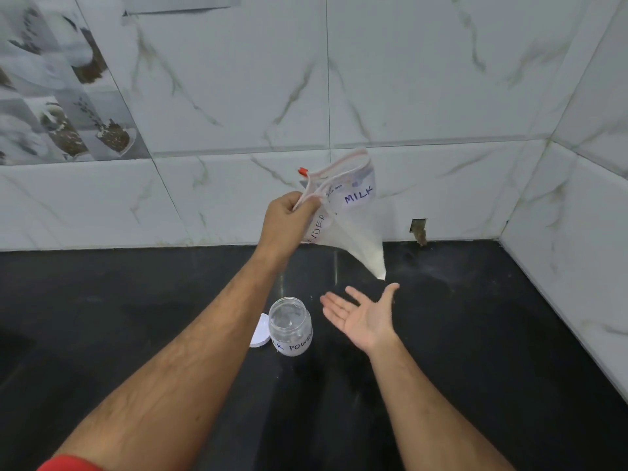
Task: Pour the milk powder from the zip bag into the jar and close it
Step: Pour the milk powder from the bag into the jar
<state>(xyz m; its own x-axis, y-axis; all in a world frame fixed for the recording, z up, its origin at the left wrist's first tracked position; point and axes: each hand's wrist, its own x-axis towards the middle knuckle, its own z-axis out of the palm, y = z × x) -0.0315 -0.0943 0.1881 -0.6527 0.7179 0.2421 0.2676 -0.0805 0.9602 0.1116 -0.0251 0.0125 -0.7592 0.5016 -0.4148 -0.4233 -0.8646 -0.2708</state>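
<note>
My left hand (289,214) pinches the zip edge of a clear zip bag (351,219) labelled MILK POWDER and holds it up in the air. White powder has gathered in the bag's lower corner, which hangs just above my right hand (365,316). That hand is palm up with the fingers spread, holding nothing. A small clear jar (291,326) with a MILK POWDER label stands uncapped on the black counter (136,317), below and left of the bag. Its white lid (260,331) lies flat against the jar's left side.
Marble-patterned wall tiles rise behind the counter and along the right side. A small broken hole in the tile (418,230) sits at the counter's back edge, right of the bag.
</note>
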